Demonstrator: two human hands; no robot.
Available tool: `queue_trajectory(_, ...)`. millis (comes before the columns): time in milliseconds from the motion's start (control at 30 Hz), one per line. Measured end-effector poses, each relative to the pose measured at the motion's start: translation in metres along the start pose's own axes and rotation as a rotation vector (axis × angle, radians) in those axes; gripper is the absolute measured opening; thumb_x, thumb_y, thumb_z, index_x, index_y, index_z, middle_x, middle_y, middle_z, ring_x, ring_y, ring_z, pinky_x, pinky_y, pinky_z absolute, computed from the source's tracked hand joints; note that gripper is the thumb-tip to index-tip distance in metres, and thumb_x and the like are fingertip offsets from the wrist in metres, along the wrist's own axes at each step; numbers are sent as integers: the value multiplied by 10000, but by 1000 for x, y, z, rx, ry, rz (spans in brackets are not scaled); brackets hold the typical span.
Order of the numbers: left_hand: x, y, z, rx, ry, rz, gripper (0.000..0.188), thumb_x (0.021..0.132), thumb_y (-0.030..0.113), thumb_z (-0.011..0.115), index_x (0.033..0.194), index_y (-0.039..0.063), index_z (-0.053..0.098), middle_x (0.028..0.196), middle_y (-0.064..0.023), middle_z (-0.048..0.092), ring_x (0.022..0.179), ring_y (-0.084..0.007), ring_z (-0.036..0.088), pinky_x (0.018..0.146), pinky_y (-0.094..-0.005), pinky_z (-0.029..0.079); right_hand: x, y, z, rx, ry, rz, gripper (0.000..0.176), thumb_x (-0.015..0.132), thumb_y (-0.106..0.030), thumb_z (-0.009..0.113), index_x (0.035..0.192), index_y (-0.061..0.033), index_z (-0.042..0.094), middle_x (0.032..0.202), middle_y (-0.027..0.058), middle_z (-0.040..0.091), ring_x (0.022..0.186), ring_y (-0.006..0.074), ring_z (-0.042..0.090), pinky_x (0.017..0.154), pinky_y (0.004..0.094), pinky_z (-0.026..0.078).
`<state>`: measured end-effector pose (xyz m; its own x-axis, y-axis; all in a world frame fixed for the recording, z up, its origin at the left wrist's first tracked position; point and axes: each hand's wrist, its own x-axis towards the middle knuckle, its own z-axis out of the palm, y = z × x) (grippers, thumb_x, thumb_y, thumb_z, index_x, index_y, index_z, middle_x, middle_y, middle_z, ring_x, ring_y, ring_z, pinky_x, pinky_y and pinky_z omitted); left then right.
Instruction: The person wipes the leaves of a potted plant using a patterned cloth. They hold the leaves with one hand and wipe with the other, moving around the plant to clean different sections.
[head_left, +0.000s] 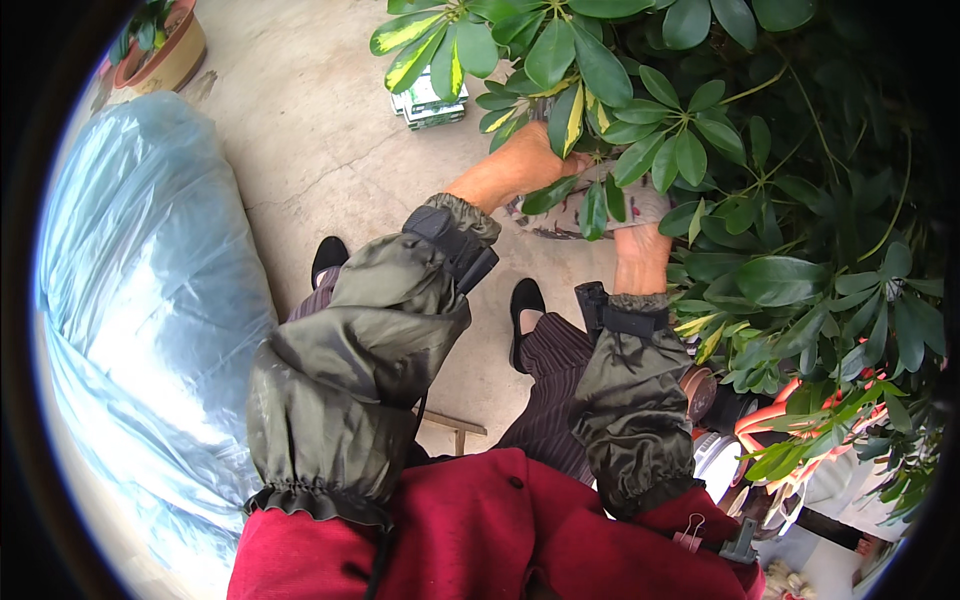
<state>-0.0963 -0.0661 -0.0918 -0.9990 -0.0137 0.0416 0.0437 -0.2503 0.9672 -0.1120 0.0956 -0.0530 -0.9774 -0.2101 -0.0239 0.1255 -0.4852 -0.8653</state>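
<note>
My left hand (531, 163) reaches in among the leaves of an umbrella plant (679, 139) with green and yellow-edged foliage. Its fingers bend against a greyish patterned cloth (551, 217), and leaves cover the fingertips, so its grip is unclear. Of my right hand (643, 238), only the wrist end shows below the cloth. The rest is hidden under or behind the cloth, beside the dense foliage. Several leaves hang across the front of the cloth. Both forearms wear olive sleeve covers with black straps at the wrists.
A large bulging blue plastic bag (150, 300) stands on the concrete floor at left. Stacked green-and-white boxes (427, 101) sit beyond my hands. A terracotta-coloured pot (176, 49) is at top left. Containers, including a white round lid (716, 465), crowd the lower right.
</note>
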Motion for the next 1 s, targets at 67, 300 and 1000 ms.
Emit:
queue_trajectory(67,1,-2,0,52,14,-21,237,745,84,672,970,17,636,876,-84,658,798,-175,583,753,-301,449,1,-10,-8,252,-81,46,407,893,-156,497,1269,-35,398,1279,130,435,1163,268,448,978,404,402)
queue_trajectory(300,1,0,0,112,-37,-78,238,796,7,600,1032,29,610,944,-41,647,851,-117,588,787,-258,457,6,7,-19,-691,-50,-97,333,871,-158,555,1169,-24,490,1118,78,533,996,197,516,892,324,420)
queue_trajectory(1000,-8,15,5,216,-55,-74,300,837,221,614,1063,26,588,964,-48,629,880,-112,557,794,-274,443,-3,3,3,-57,131,-261,305,871,-120,522,1167,-62,483,1155,87,509,1035,226,511,875,393,462)
